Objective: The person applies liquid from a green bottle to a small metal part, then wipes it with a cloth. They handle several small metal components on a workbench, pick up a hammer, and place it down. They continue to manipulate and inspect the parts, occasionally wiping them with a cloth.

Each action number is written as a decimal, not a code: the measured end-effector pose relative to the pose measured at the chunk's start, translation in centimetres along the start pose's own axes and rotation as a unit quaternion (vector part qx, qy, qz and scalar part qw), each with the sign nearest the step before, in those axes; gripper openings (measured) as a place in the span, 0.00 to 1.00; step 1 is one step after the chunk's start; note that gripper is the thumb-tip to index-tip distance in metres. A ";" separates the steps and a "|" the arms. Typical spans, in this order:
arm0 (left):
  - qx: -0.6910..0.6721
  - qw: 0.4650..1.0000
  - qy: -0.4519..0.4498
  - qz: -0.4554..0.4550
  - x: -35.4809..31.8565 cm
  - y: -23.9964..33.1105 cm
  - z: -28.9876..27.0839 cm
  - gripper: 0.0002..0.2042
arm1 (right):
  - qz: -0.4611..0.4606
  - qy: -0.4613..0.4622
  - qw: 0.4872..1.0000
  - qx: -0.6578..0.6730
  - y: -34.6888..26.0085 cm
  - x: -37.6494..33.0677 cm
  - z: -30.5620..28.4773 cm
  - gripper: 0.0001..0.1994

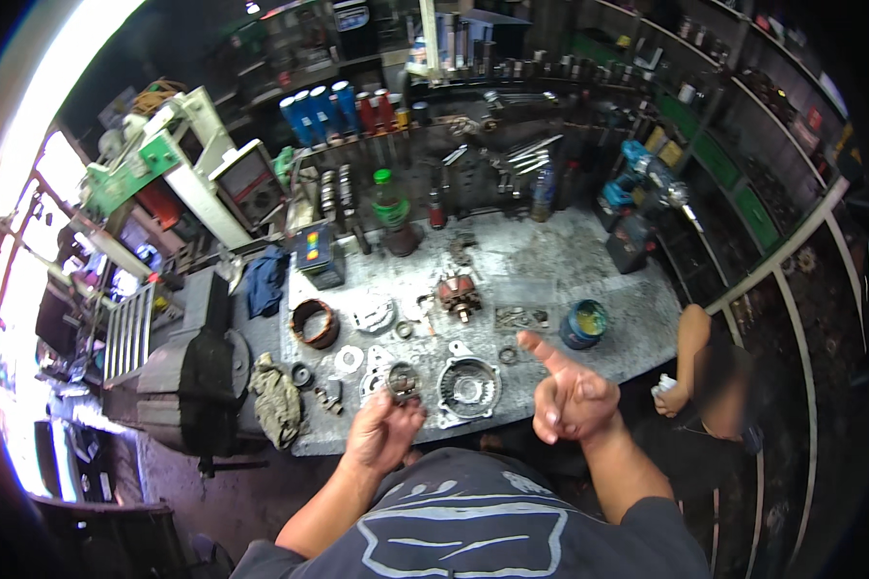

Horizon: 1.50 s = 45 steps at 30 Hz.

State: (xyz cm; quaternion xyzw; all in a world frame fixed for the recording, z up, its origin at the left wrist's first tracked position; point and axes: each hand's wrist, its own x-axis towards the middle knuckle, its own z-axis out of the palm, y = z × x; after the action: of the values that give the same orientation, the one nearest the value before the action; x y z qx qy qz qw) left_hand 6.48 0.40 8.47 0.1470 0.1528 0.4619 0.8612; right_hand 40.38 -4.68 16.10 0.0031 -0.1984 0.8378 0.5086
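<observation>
My left hand is raised near the bench's front edge, its fingers closed on a small round metal bearing. Behind that bearing lies a pale metal end cover, partly hidden. To its right sits a round alternator housing with its hollow side up. My right hand hovers right of the housing, index finger stretched out and other fingers partly bent, with nothing visible in it. Farther back lie a copper-wound stator ring, another metal housing and a rotor.
A blue grease tub stands at the bench's right. A vise and a crumpled rag occupy the left. Behind are a green-capped bottle and a cordless power tool. Another person's hand shows at right.
</observation>
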 end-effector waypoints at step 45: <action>0.020 0.996 -0.057 -0.063 0.3 -0.6 4.5 0.23 | -0.091 0.067 0.488 -0.865 4.9 7.1 5.9 0.29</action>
State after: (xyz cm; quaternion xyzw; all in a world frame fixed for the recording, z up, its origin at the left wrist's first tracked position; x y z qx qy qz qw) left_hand 8.87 -0.19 12.32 0.1808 0.1215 0.3939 0.8930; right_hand 31.62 -2.61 21.40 -0.4763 -0.7876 0.1911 0.3409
